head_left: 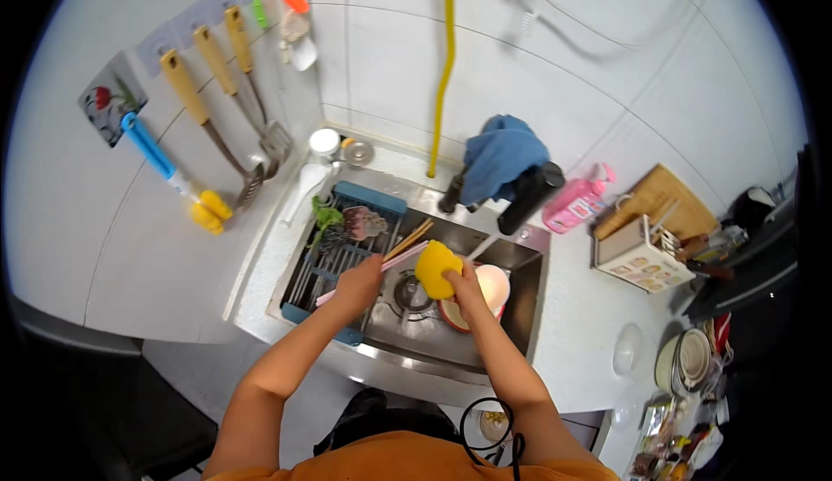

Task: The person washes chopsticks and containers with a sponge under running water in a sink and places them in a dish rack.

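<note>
Over the steel sink [416, 338], my left hand [360, 283] is closed around several chopsticks [406, 255]. Some are pink and some are plain wood, and their tips point up and to the right. My right hand [466, 289] grips a yellow sponge [433, 266] by its right edge, close to the chopsticks. Whether the sponge touches them I cannot tell. Below and beside my right hand, pale bowls [494, 285] sit in the sink, one with a red rim, partly hidden by the hand. The drain [412, 293] shows between my hands.
A blue-edged drying rack [373, 198] with leafy greens [327, 217] covers the sink's left side. Behind stands a black faucet [530, 197] draped with a blue cloth [505, 159]. On the right are a pink soap bottle [574, 207], a utensil holder [646, 260] and a cutting board [663, 199].
</note>
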`<state>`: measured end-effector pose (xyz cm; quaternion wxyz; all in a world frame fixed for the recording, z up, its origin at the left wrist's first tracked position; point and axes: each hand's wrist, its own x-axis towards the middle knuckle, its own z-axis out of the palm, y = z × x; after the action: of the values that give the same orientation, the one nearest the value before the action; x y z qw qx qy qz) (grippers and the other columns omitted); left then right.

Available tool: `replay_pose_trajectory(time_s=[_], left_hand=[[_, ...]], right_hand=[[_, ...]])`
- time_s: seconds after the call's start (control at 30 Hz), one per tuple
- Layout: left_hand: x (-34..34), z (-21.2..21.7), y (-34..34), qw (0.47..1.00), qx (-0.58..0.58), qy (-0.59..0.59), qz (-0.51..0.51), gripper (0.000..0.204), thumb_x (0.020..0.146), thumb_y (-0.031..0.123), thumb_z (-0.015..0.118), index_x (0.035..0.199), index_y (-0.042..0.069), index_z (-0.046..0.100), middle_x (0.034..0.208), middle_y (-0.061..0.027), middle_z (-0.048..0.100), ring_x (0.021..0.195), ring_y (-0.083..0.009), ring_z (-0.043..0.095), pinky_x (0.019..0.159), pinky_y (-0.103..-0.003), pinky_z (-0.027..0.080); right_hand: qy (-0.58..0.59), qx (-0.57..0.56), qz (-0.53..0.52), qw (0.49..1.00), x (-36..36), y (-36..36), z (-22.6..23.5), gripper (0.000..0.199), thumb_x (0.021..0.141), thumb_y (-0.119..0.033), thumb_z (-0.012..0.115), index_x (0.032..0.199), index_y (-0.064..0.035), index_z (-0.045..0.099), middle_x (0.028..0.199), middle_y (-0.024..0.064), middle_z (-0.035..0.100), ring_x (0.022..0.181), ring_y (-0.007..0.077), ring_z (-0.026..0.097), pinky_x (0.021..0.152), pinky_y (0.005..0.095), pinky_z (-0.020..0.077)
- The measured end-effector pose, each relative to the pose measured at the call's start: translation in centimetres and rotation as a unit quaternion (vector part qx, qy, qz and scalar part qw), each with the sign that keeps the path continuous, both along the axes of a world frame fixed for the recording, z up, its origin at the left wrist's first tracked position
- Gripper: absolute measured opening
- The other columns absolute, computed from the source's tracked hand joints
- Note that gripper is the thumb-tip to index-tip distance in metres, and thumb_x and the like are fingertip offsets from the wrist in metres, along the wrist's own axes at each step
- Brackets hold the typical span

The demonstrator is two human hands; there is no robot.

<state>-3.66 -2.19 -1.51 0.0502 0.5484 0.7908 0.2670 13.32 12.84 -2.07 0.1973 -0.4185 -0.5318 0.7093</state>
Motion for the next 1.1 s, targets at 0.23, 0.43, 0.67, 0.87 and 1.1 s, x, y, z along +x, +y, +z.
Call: replay_pose_trajectory(time_s=[0.23, 0.43, 0.67, 0.87, 1.1], left_hand=[[5.6, 3.0, 8.0, 0.972, -0.052, 0.197, -0.116, 0.027, 0.068, 0.007, 0.056, 0.091, 0.004, 0.041, 0.073, -0.009, 0.054, 0.057, -0.0222, 0.06, 0.046, -0.03, 0.047], [6.3, 2.7, 9.3, 0.965, -0.015, 0.208, -0.159, 0.021, 0.071, 0.006, 0.053, 0.088, 0.004, 0.041, 0.073, -0.0088, 0.054, 0.055, -0.0217, 0.06, 0.044, -0.03, 0.047], [9.0, 5.0, 9.9, 0.966, 0.004, 0.193, -0.174, 0.011, 0.075, 0.011, 0.049, 0.081, 0.006, 0.041, 0.069, -0.0086, 0.054, 0.055, -0.0221, 0.06, 0.046, -0.031, 0.049], [9.3, 4.7, 10.5, 0.977, 0.023, 0.082, -0.196, 0.013, 0.076, 0.009, 0.046, 0.085, 0.004, 0.039, 0.073, -0.0133, 0.054, 0.06, -0.0286, 0.059, 0.046, -0.037, 0.046], [9.8, 3.5, 11.0, 0.981, -0.01, 0.069, -0.182, 0.013, 0.077, 0.012, 0.046, 0.086, 0.004, 0.04, 0.073, -0.0144, 0.055, 0.06, -0.03, 0.059, 0.048, -0.039, 0.047]], right_hand=[[0.029, -0.009, -0.114, 0.993, 4.9, 2.3, 3.4, 0.037, 0.077, -0.009, 0.05, 0.114, -0.0098, 0.042, 0.092, 0.0049, 0.054, 0.067, 0.0122, 0.056, 0.044, 0.0203, 0.0434], [0.309, -0.256, -0.075, 0.913, 7.3, 2.3, 5.6, 0.031, 0.083, -0.019, 0.051, 0.112, -0.0153, 0.044, 0.098, 0.0036, 0.053, 0.085, 0.012, 0.054, 0.06, 0.02, 0.0439], [0.326, -0.158, -0.065, 0.93, 7.1, 2.8, 0.0, 0.03, 0.085, -0.019, 0.053, 0.113, -0.016, 0.043, 0.102, -0.0018, 0.051, 0.086, 0.0079, 0.05, 0.072, 0.0234, 0.0432], [0.341, -0.18, -0.095, 0.918, 6.1, 2.7, 0.1, 0.035, 0.086, -0.031, 0.048, 0.114, -0.0112, 0.042, 0.109, 0.0023, 0.051, 0.095, 0.0148, 0.051, 0.081, 0.0297, 0.0435], [0.317, -0.214, -0.092, 0.92, 5.7, 2.8, 2.2, 0.044, 0.085, -0.033, 0.049, 0.118, -0.0068, 0.038, 0.114, 0.0115, 0.049, 0.107, 0.0243, 0.047, 0.088, 0.0372, 0.0413]])
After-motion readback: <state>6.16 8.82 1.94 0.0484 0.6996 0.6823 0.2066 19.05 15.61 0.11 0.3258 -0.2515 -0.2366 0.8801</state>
